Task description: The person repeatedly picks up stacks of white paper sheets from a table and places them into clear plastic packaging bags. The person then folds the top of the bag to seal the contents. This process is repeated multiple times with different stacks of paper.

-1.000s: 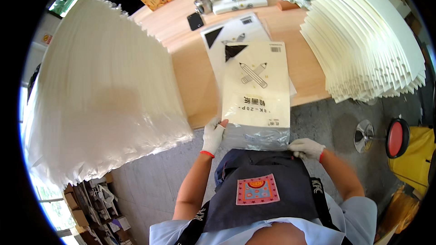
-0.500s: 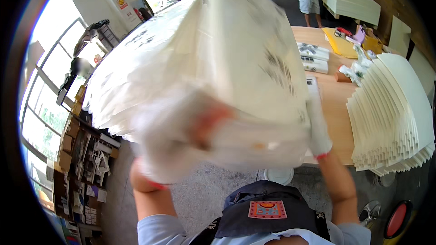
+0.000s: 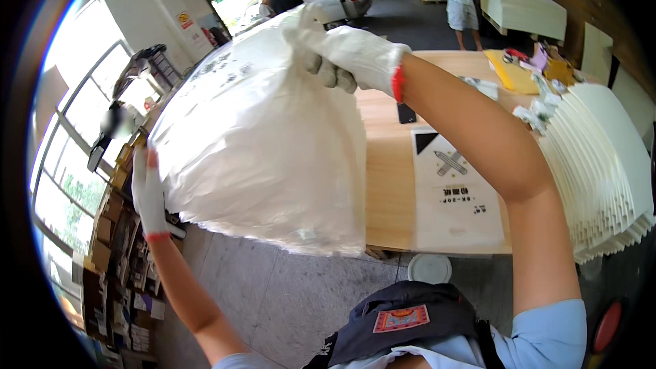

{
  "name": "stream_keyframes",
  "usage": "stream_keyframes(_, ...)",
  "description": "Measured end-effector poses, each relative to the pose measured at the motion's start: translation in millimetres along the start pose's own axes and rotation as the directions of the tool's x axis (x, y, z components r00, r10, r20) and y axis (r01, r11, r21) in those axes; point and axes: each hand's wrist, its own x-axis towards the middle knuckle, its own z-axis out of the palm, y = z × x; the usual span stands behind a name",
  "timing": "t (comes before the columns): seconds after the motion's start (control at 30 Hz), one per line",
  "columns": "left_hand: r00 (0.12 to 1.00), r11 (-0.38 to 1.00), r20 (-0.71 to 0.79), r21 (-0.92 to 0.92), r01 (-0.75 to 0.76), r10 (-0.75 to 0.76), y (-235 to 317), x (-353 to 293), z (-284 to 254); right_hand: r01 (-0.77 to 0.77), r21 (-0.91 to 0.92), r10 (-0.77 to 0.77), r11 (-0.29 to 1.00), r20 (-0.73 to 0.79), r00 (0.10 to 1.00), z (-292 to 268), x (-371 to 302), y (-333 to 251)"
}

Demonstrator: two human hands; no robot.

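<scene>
A large pile of thin translucent plastic bags (image 3: 266,143) with dark print rises over the table's left part, its ragged edges toward me. My right hand (image 3: 348,58), in a white knit glove with a red cuff, is closed on the gathered far edge of a plastic bag. My left hand (image 3: 149,188), gloved the same way, is upright at the pile's left edge, fingers stretched; whether it touches the bags I cannot tell. Right of the pile, a flat white printed packet (image 3: 458,198) with a pencil drawing lies on the wooden table (image 3: 389,191).
A fanned stack of cream sheets (image 3: 594,171) stands at the table's right end. Behind it are a yellow envelope (image 3: 512,72) and crumpled plastic (image 3: 543,106). A dark phone (image 3: 406,113) lies mid-table. Below the near edge is a white round lid (image 3: 429,268). A person (image 3: 465,0) works behind.
My right hand has swung up and away to the pile's far edge. My left hand has moved left to its side. The raised printed bag no longer covers the table, and the packet shows fully.
</scene>
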Motion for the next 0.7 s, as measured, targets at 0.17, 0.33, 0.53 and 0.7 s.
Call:
stream_keyframes(0.17, 0.950, 0.800, -0.069, -0.560, 0.215, -0.303, -125.8, -188.3, 82.1, 0.001, 0.372, -0.016, 0.928, 0.036, 0.999, -25.1, -84.9, 69.4)
stream_keyframes(0.33, 0.400, 0.822, 0.896, -0.074, 0.565, -0.194, -88.7, -432.8, 239.2, -0.262, 0.483, 0.398, 0.836, -0.205, 0.894, -59.8, -209.8, 203.5)
stream_keyframes(0.53, 0.479, 0.747, 0.587, -0.602, -0.280, 0.653, 144.4, -395.6, 360.2, -0.396, 0.625, 0.690, 0.673, -0.338, 0.640, -30.4, -331.3, 294.2)
stream_keyframes(0.7, 0.160, 0.829, 0.820, -0.511, -0.227, 0.549, 193.5, -379.2, 412.5, -0.381, 0.708, 0.762, 0.594, -0.344, 0.548, -1.2, -382.4, 320.2)
